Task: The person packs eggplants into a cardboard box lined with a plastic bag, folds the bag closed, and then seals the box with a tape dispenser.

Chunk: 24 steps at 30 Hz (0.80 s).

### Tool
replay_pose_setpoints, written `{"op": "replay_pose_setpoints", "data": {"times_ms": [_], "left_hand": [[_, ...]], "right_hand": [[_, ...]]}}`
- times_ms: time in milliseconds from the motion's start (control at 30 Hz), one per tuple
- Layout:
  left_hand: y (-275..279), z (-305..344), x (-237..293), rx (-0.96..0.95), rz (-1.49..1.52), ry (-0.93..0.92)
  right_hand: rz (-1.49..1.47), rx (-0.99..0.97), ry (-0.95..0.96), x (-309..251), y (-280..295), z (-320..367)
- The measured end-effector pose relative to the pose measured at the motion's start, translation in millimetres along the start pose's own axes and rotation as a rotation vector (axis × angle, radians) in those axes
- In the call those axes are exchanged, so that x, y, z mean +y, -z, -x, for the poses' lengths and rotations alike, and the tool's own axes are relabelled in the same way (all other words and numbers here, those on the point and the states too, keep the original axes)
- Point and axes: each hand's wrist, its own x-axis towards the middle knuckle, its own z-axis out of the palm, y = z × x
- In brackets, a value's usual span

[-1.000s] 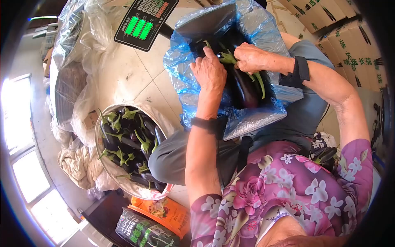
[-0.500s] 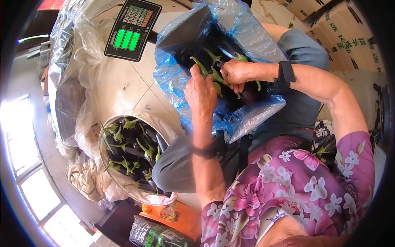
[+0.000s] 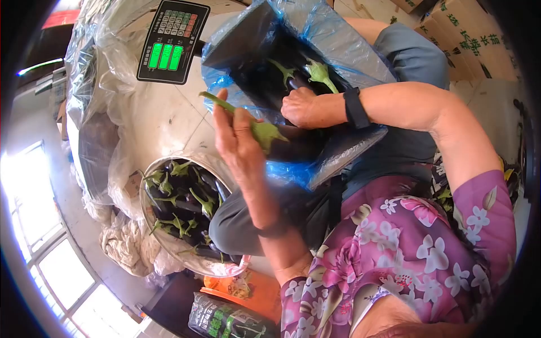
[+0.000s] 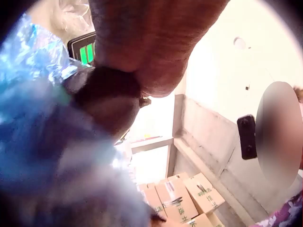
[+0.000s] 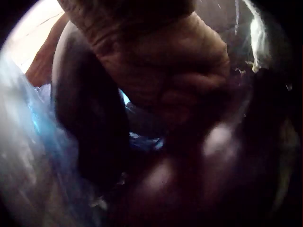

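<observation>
In the head view my left hand [image 3: 243, 151] grips a dark eggplant [image 3: 293, 143] around its green cap, the stem poking out past the fingers. This eggplant lies slantwise over the near left side of a box lined with blue plastic [image 3: 352, 48]. My right hand [image 3: 306, 108] is inside the box, fingers curled at the neck of another eggplant [image 3: 297, 83]; its fingertips are hidden. Beside it lies an eggplant with a broad green cap [image 3: 319, 72]. The right wrist view shows the curled right hand [image 5: 165, 71] over dark, glossy eggplants [image 5: 218, 142].
A scale display [image 3: 173, 42] with green digits stands left of the box. Near my knee is a round tub [image 3: 147, 217] full of eggplants. An orange bag [image 3: 256, 290] and a dark printed package [image 3: 225, 315] lie below it. Printed cartons [image 3: 465, 42] are stacked at the right.
My left hand has moved left and toward me, bringing an eggplant up by its cap from among the others. The right hand has shifted slightly left and toward me within the box.
</observation>
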Motion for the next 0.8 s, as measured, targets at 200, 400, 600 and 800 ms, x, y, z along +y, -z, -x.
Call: {"op": "replay_pose_setpoints", "data": {"times_ms": [200, 400, 600, 800], "left_hand": [[10.3, -18.0, -4.1, -0.041, -0.001, 0.077], [-7.2, -55.2, -38.2, -0.117, -0.271, -0.049], [-43.2, -77.7, -80.2, -0.214, -0.632, -0.038], [-73.4, -73.8, -113.4, -0.045, -0.97, -0.252]], "right_hand": [[0.279, -0.012, 0.233, 2.6, -24.1, -0.1], [0.409, 0.045, 0.323, 21.0, -1.2, 18.8], [0.011, -0.161, 0.227, 41.3, 41.6, 39.4], [0.227, -0.018, 0.216, 25.5, 23.4, 42.9]]}}
